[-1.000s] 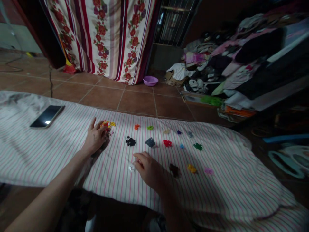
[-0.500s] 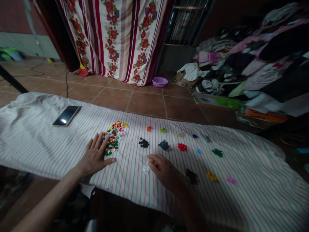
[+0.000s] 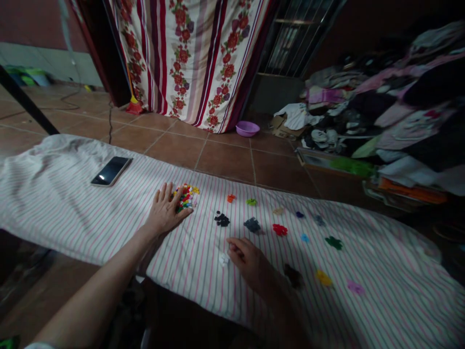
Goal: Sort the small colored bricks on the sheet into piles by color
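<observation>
My left hand (image 3: 165, 211) lies with fingers spread on the near left side of a mixed pile of small coloured pieces (image 3: 189, 196), hiding part of it. My right hand (image 3: 245, 257) is curled just right of a small white pile (image 3: 224, 260); whether anything is between its fingertips is too small to tell. Beyond it are a black pile (image 3: 222, 219), a dark grey pile (image 3: 252, 224) and a red pile (image 3: 280, 230). A dark brown pile (image 3: 292, 276), a yellow pile (image 3: 323, 278) and a pink pile (image 3: 355, 287) lie to its right.
A phone (image 3: 112, 171) rests on the striped cloth (image 3: 83, 208) at the left. Orange, lime, beige, blue and green piles sit farther back and right. Beyond the cloth are a purple basin (image 3: 247, 128) and heaped clothes (image 3: 363, 97).
My left hand has moved up and over the mixed pile, covering more of its near part, and the pile looks more compact. The right hand stays beside the white pile. The camera view has shifted.
</observation>
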`<state>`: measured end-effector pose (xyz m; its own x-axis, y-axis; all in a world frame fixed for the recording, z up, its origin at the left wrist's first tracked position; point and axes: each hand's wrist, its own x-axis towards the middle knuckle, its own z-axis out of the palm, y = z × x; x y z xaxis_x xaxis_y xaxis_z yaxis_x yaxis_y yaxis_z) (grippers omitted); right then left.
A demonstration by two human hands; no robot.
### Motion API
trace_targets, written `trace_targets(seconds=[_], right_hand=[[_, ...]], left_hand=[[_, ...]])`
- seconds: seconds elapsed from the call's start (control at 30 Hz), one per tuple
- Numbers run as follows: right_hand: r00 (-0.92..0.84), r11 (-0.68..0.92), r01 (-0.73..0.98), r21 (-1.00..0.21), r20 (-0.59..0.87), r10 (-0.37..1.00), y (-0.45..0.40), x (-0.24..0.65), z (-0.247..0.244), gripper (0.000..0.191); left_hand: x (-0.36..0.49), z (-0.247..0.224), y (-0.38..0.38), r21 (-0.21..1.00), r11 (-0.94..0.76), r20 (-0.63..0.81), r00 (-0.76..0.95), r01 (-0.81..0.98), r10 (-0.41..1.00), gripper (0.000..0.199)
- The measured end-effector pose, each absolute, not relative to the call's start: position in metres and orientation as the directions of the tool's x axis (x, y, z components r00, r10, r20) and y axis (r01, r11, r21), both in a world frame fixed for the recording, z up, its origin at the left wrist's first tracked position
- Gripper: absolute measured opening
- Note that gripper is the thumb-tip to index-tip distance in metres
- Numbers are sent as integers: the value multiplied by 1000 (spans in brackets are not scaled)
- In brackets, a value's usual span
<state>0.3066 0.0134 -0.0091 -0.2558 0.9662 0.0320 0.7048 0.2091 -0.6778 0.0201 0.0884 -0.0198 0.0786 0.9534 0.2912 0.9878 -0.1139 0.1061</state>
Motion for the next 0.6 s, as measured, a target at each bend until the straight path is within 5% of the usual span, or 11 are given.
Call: trace_targets(seconds=[0.27, 0.6], right_hand=[[-327, 222, 675, -704, -16, 945, 16, 316, -10, 32], [-349, 219, 687, -693, -50, 936, 18, 316, -7, 32]], left_hand=[[75, -1, 107, 111, -125, 315, 84, 986, 945, 56], [83, -11, 108, 36, -166, 325, 146, 985, 934, 48]])
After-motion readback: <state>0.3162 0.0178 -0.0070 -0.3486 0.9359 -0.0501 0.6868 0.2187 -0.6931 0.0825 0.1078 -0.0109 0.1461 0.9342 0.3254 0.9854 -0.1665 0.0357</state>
